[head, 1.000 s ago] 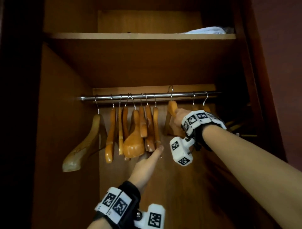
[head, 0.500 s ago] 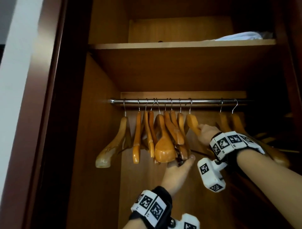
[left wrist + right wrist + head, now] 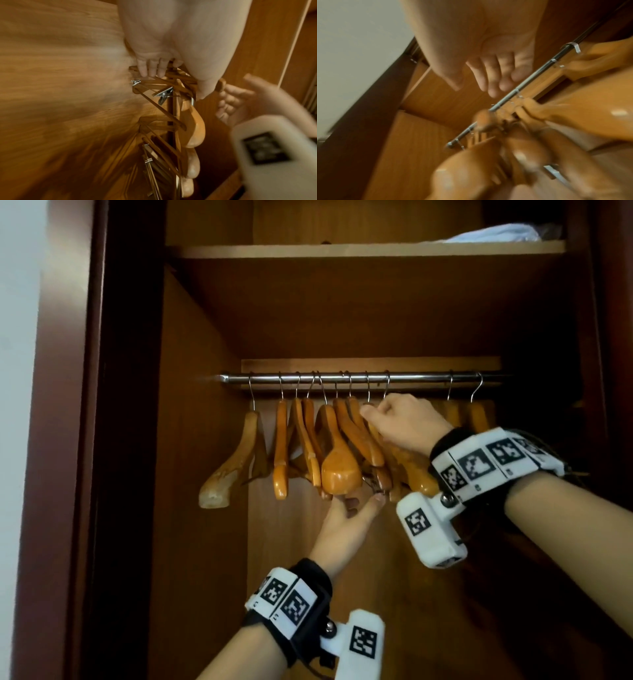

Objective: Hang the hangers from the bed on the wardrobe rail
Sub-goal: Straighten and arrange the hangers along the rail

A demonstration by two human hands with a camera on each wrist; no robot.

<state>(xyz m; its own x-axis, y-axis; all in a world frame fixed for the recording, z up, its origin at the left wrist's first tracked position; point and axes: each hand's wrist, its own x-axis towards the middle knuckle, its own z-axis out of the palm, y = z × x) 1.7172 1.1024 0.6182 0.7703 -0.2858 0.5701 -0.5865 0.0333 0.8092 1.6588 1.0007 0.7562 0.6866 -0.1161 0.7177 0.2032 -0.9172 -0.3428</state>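
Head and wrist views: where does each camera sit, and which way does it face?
Head: on the head, facing rail and hangers; left hand, right hand, forearms show.
Left wrist: along the left palm, up at the hangers' bars; right hand shows too.
Right wrist: along the open right palm toward the rail.
Shared: all three see hangers.

1. A pale wall (image 3: 20, 371) fills the far left edge.
2. Beside it stands the dark reddish frame (image 3: 68, 440) of an open wardrobe (image 3: 198, 405) with orange-brown wood inside.
3. A shelf (image 3: 342, 251) runs across the top, its front edge lit.
4. A folded white cloth (image 3: 496, 234) lies on the shelf's right end.
5. The back panel (image 3: 284, 559) shows wood grain; the right side is in deep shadow.
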